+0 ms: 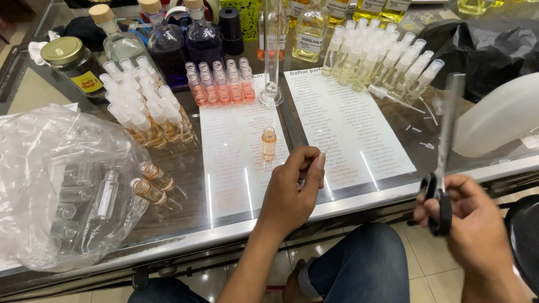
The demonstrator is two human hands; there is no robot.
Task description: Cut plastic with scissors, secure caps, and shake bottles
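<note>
My right hand (474, 224) grips the black handles of a pair of scissors (446, 140), blades pointing up and blurred, off the glass counter's front edge. My left hand (292, 191) rests on the counter (185, 168) with fingers curled, thumb and fingertips pinched together; I cannot tell whether something small is between them. A small uncapped vial of amber liquid (269, 141) stands just beyond that hand on a printed sheet. Two similar vials (151, 184) lie on their sides to the left.
A clear plastic bag of empty vials (62, 185) fills the left. Rows of capped spray vials, amber (146, 106), pink (222, 84) and pale yellow (382, 59), stand further back. A tall glass cylinder (272, 50), bottles, a jar (73, 62) and a white container (499, 115) crowd the far side.
</note>
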